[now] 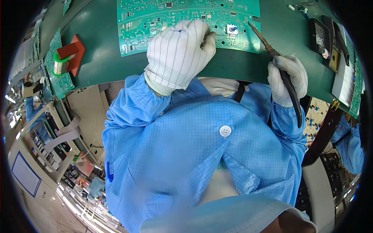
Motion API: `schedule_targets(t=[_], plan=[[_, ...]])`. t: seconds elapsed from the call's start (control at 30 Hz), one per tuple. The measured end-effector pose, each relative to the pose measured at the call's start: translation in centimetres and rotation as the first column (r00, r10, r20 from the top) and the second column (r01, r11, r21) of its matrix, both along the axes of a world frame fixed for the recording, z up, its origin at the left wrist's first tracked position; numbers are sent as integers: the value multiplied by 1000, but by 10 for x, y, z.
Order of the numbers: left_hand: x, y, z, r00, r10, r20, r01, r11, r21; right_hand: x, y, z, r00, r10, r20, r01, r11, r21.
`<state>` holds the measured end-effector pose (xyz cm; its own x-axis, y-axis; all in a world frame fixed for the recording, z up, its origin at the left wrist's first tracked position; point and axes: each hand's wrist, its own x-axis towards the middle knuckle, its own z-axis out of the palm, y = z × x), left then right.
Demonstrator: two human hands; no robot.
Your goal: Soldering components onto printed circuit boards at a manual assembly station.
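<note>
A green circuit board lies on the bench below a second green board, their edges meeting. My left hand, in a white striped glove, rests over the lower board with its fingers curled under. Whatever the fingertips hold or press is hidden. Just right of it, a white component with a blue knob stands on the board. My gloved right hand grips a soldering iron by its black handle. The iron's tip points up and left, over the board's right end.
On the left are a solder wire spool, a red stand and another circuit board. To the right sit a black tray and a soldering iron holder. Small loose parts lie at the back right of the green bench.
</note>
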<state>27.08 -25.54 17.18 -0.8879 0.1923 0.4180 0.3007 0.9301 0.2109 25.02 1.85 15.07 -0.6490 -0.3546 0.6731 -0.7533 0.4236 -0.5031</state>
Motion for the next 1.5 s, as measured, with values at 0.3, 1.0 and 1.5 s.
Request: schedule_targets(t=[0.3, 1.0, 1.5], plan=[[-1, 8, 6, 993, -6, 115, 16, 996, -83, -6, 17, 12, 899, 163, 407, -81, 974, -210], [-29, -20, 19, 871, -177, 459, 154, 984, 88, -17, 18, 20, 868, 284, 406, -300, 954, -27], [-27, -21, 29, 837, -194, 512, 138, 980, 145, -14, 15, 22, 858, 354, 373, -367, 930, -39]])
